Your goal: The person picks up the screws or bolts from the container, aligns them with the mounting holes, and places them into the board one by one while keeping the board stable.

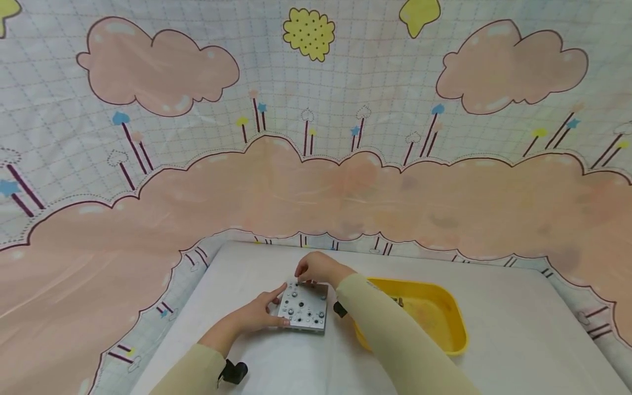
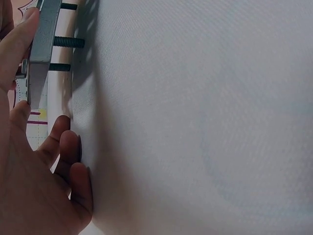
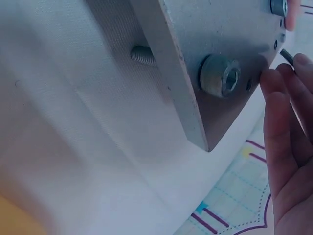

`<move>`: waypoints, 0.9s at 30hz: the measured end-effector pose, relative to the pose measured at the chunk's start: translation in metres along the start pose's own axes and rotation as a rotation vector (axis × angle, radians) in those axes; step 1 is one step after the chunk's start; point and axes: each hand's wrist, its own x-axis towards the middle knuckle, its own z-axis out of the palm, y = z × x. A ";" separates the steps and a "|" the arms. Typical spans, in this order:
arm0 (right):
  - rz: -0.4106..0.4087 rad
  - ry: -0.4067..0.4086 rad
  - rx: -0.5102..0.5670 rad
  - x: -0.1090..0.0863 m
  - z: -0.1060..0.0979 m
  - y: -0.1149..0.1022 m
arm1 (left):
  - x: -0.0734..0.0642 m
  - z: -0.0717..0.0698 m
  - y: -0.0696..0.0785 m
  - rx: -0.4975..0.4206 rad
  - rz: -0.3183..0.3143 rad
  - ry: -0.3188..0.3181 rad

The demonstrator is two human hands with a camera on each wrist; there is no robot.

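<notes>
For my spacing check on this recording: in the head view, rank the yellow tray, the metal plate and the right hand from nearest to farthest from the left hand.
From the left hand:
1. Metal plate: touching it, just to its right.
2. Right hand: at the plate's far edge.
3. Yellow tray: farther right, beyond the plate.
</notes>
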 end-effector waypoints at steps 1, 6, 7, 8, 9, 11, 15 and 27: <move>0.002 -0.003 -0.016 0.000 0.000 -0.001 | 0.000 0.000 0.000 0.001 0.001 -0.001; -0.022 -0.013 -0.108 0.000 0.003 -0.003 | 0.000 0.001 0.002 0.002 -0.001 -0.002; -0.033 -0.011 -0.131 0.000 0.003 -0.004 | 0.001 0.002 0.002 0.002 0.000 -0.002; -0.041 -0.008 -0.150 0.000 0.004 -0.004 | 0.001 0.002 0.002 0.003 0.001 -0.001; -0.047 -0.005 -0.171 0.000 0.005 -0.004 | 0.001 0.002 0.002 0.004 0.003 0.001; -0.053 -0.004 -0.202 0.000 0.005 -0.005 | 0.002 0.003 0.002 0.004 0.005 0.002; -0.050 -0.010 -0.233 0.001 0.006 -0.005 | 0.002 0.003 0.001 0.004 0.005 0.006; -0.033 -0.010 -0.184 -0.002 0.006 -0.005 | 0.001 0.001 0.001 -0.002 0.000 0.007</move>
